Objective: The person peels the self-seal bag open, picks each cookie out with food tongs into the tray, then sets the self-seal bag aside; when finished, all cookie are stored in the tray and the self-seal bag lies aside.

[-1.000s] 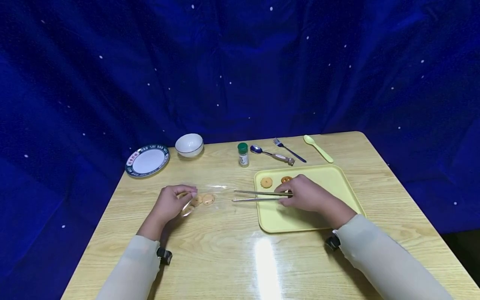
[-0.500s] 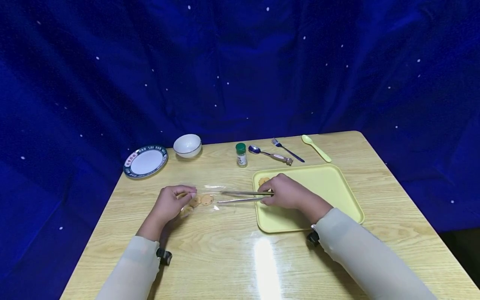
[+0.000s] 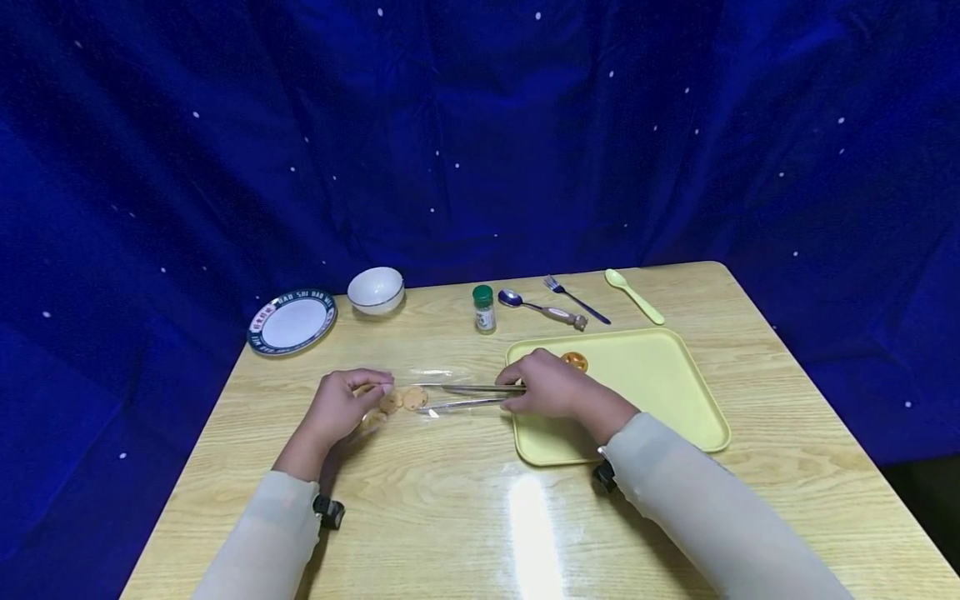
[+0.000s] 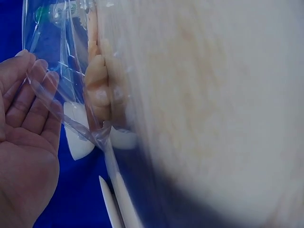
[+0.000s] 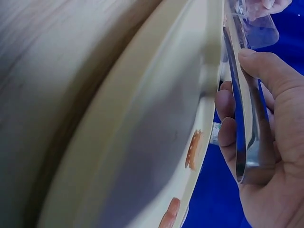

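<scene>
My left hand [image 3: 347, 408] pinches the edge of a clear plastic bag [image 4: 71, 71] between thumb and fingers. Several round cookies [image 3: 415, 397] show through the film. My right hand [image 3: 551, 385] holds metal tongs [image 5: 249, 128] over the left rim of a yellow tray [image 3: 652, 375]. The tong arms stand apart and point left, their tips overlapping the bag; whether they lie inside it is hard to tell. A glossy brown pretzel [image 3: 575, 361] lies on the tray behind my right hand. The right wrist view also has a cookie [image 5: 192, 149] on the tray, hidden from the head view.
Along the back of the wooden table [image 3: 450, 517] stand a rimmed plate [image 3: 294, 323], a white bowl [image 3: 377, 292] and a green-capped shaker [image 3: 483, 310]. A spoon [image 3: 543, 310], a fork [image 3: 577, 302] and a yellow spoon [image 3: 633, 296] lie behind the tray.
My right hand has moved left with the tongs, from over the tray to its left rim, bringing the tips over the bag. The left hand stays in place, still pinching the bag.
</scene>
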Tool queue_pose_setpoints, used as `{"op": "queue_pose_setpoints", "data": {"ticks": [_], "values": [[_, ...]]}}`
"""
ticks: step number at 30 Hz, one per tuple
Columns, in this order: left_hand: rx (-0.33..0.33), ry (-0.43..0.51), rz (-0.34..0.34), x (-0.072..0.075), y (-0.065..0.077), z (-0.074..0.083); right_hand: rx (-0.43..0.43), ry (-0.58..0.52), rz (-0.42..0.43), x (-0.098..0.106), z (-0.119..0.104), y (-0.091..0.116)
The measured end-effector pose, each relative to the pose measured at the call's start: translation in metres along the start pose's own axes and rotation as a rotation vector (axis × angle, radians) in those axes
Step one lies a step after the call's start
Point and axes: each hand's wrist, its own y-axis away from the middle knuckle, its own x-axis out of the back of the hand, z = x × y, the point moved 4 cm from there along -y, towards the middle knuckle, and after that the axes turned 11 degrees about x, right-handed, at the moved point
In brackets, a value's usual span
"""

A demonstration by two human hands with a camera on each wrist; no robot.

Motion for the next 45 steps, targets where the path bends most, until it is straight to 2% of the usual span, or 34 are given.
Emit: {"op": "queue_pose_setpoints", "data": {"ticks": [5,14,24,30,37,45], "values": [[-0.015,-0.006,0.005,0.001,0.0,0.0,0.016,0.0,-0.006,-0.001,-0.003,-0.005],[-0.003,-0.005,-0.003,0.0,0.0,0.002,0.006,0.011,-0.009,-0.006,-0.005,-0.008],[-0.011,-0.013,0.008,0.004,0.001,0.0,-0.009,0.032,0.021,-0.002,-0.001,0.006],[-0.009,0.002,-0.001,0.002,0.001,-0.001,-0.021,0.022,0.053,0.004,0.008,0.03],[-0.002,0.015,-0.007,0.003,0.001,0.0,-0.011,0.054,0.11,0.024,0.019,0.066],[-0.002,0.024,-0.022,0.0,0.0,0.001,-0.06,0.055,0.228,0.044,0.031,0.12]]}}
